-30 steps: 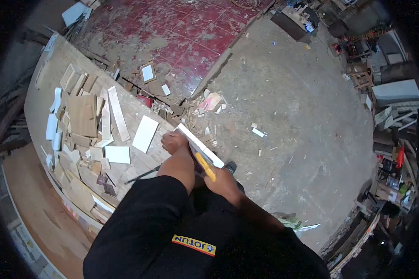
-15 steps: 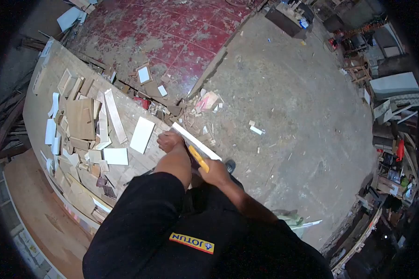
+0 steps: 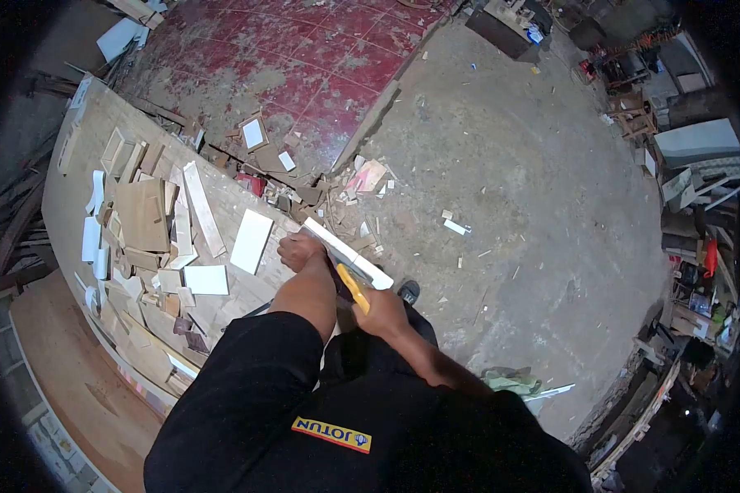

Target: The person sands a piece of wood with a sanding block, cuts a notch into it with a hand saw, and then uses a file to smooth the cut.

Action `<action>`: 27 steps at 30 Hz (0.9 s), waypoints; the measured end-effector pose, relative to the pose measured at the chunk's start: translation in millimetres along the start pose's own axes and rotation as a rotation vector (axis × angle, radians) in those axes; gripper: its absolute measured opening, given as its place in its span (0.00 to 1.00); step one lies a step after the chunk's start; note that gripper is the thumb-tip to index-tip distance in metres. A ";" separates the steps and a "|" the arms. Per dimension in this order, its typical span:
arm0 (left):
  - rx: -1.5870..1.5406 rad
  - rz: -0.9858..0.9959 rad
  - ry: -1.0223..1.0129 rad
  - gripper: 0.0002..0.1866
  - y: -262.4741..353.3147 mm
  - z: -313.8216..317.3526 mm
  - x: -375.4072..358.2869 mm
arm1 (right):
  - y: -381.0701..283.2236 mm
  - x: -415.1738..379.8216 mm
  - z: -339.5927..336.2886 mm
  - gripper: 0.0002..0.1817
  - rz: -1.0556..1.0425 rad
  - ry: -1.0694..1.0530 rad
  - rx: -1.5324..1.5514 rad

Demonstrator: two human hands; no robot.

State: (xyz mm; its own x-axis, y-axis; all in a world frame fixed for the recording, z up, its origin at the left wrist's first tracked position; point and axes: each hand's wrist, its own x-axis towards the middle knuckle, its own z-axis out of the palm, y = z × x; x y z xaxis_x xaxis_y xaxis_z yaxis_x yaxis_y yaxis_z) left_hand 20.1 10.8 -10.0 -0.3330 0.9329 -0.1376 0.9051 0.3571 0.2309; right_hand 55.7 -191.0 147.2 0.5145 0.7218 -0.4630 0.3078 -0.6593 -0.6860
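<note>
Concrete floor fills the centre and right of the frame, with red tiled floor at the top. On the left, the table bears a pile of offcuts, a brown panel and two white boards beside the pile.

The white strip lies slantwise just below the frame's centre, its upper end by the table's edge. The left hand is bunched beside that end; whether its fingers grasp the strip, I cannot tell. The right hand has its fingers clenched round the handle of a yellow-handled tool, probably a saw, close along the strip's lower-left side.

Compared with a second ago, the handle sits slightly farther toward the strip's upper end, while the left hand's place beside it is much the same. That suggests a small stroke of the tool alongside a steadied piece.
</note>
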 end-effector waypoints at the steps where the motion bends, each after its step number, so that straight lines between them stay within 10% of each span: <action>1: -0.006 -0.004 0.016 0.18 -0.4 1.2 -0.9 | 1.9 5.5 2.9 0.14 -0.021 0.010 -0.023; 27: -0.023 -0.045 0.066 0.18 4.0 -0.4 -1.8 | 1.0 -66.0 -60.0 0.14 0.066 0.008 0.138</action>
State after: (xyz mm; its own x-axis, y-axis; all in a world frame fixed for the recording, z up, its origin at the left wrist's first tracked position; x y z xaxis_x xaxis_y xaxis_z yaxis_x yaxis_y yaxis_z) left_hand 24.2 10.7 -8.5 -0.3908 0.9166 -0.0846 0.8826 0.3992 0.2484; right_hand 70.1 -251.9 210.7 0.5368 0.6755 -0.5055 0.1599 -0.6697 -0.7252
